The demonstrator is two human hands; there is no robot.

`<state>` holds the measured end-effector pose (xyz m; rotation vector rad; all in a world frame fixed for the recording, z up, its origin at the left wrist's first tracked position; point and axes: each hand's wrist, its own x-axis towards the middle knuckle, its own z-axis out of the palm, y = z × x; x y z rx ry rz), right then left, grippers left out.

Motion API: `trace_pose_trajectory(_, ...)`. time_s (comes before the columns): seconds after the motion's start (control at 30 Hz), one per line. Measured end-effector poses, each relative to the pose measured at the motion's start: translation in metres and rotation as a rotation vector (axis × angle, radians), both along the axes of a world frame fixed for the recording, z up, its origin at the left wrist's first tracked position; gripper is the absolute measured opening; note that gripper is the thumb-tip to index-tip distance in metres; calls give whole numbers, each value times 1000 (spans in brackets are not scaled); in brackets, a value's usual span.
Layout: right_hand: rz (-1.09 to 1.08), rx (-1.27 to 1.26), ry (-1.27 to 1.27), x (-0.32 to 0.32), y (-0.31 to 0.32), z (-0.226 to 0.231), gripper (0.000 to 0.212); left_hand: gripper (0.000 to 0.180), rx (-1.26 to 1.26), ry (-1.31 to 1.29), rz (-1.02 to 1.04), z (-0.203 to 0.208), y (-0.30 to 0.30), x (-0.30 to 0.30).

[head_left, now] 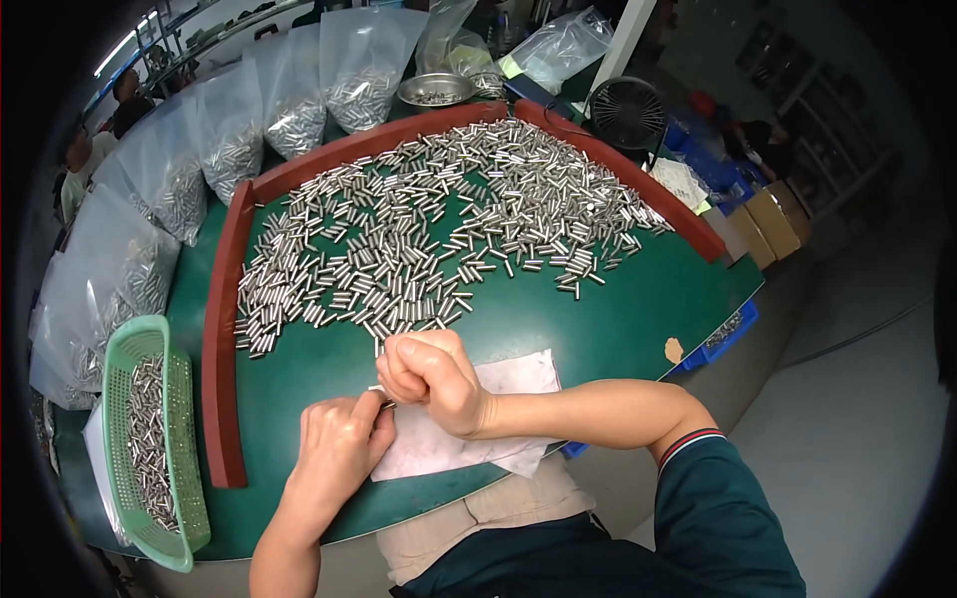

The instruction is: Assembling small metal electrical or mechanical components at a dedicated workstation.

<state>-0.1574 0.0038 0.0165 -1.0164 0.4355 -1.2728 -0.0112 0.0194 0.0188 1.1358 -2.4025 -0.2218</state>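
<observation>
Many short, shiny metal pins (391, 261) lie loose across the green tabletop (618, 334), spread out beyond my hands. My left hand (337, 439) is closed in a pinch, and a bit of a metal pin shows at its thumb and fingertip. Just right of it and slightly farther away, my right hand (439, 379) is curled into a fist above the near edge of the pins. Whatever that fist holds is hidden by the fingers. Under both hands lies a stained whitish cloth (518, 384).
Dark red rails (224, 349) border the pins. At the left stands a green plastic basket (191, 478) of pins. Clear bags of pins (299, 105) line the far left edge, beside a metal bowl (436, 88). A black fan (626, 115) stands far right; a blue bin (720, 344) sits below the right edge.
</observation>
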Motion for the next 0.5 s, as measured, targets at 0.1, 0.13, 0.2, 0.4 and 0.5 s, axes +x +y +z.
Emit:
trace_pose_trajectory(0.1,6,-6,8,-1,2,-3,36,13,-42,-20,-38,3,0,-5)
trace_pose_trajectory(0.13,3,-15,11,-2,2,-3,36,13,-51,-18,-42,3,-1,-5)
trace_pose_trajectory(0.2,12,-42,26,-3,4,-2,35,13,-34,-43,-52,2,-3,-4)
trace_pose_trajectory(0.4,-6,-187,155,-4,12,-1,37,15,38,-43,5,1,-7,0)
trace_pose_trajectory(0.5,7,-162,153,-4,11,-3,36,12,258,190,50,0,-10,5)
